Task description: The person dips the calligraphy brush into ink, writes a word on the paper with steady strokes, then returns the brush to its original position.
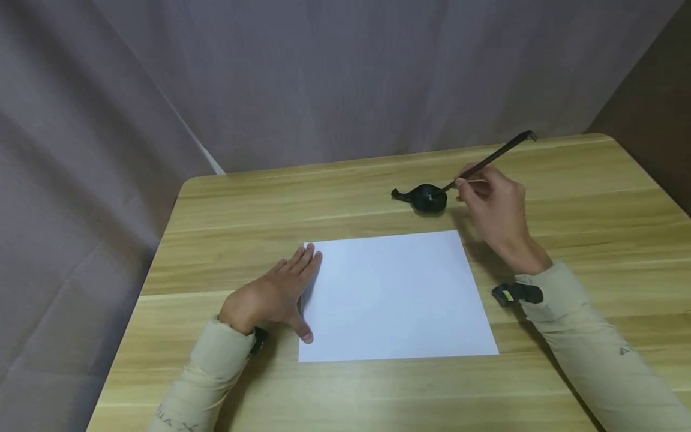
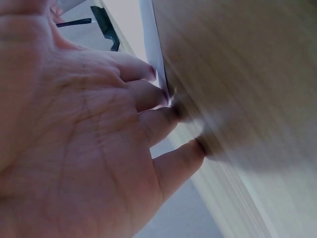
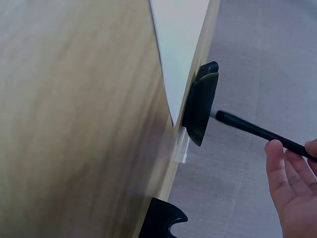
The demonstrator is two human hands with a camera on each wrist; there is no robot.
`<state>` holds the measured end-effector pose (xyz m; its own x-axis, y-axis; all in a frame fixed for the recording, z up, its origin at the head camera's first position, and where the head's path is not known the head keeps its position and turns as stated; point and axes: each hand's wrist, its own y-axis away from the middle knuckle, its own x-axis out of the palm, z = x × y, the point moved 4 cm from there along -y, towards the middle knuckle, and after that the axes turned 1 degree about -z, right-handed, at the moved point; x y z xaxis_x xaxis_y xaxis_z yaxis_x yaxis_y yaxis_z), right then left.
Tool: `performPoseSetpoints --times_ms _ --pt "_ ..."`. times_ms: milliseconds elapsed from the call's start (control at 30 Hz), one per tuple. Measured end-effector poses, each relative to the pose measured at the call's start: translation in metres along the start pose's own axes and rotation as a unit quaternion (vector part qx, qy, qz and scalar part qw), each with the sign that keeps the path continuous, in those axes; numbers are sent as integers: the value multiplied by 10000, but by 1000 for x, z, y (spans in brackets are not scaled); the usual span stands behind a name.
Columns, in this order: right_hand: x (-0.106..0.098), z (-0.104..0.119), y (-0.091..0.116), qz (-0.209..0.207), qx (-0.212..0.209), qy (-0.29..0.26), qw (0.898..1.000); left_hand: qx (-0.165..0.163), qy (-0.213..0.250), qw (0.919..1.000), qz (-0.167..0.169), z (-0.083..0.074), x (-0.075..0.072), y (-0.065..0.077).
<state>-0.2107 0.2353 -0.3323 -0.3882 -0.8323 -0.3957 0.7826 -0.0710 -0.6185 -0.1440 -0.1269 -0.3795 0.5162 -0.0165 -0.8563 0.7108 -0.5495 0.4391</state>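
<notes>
Between the thumb and fingers of my right hand [image 1: 501, 207] is a dark-handled writing brush [image 1: 493, 157], slanting up to the right. Its tip reaches into a small black ink dish [image 1: 426, 205], gourd-shaped with a curved stem to the left. The right wrist view shows the brush [image 3: 260, 131] with its pale tip at the rim of the dish [image 3: 200, 109]. A blank white sheet of paper [image 1: 396, 300] lies flat in front of the dish. At the sheet's left edge rests my left hand [image 1: 278, 291], fingers extended and thumb spread, fingertips [image 2: 162, 96] right at the paper's edge.
All of this is on a light wood-grain table [image 1: 227, 234] with rounded far corners. Grey curtain [image 1: 335, 78] hangs behind and to the left of it. A dark surface [image 1: 653, 114] stands at the far right. Both wrists wear black devices on straps.
</notes>
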Motion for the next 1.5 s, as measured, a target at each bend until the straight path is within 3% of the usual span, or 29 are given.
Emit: performPoseSetpoints --times_ms 367,800,1033,1500 --pt "-4 -2 2 -75 178 -89 9998 245 16 9997 -16 -14 1 3" --pt "-5 10 2 77 135 -89 9998 -262 -195 9994 137 -10 2 4" --pt "-5 3 3 12 127 60 9999 -439 -233 9987 112 -8 5 4" --pt "-6 -1 2 42 104 -107 9999 -151 -37 9999 -76 -7 2 3"
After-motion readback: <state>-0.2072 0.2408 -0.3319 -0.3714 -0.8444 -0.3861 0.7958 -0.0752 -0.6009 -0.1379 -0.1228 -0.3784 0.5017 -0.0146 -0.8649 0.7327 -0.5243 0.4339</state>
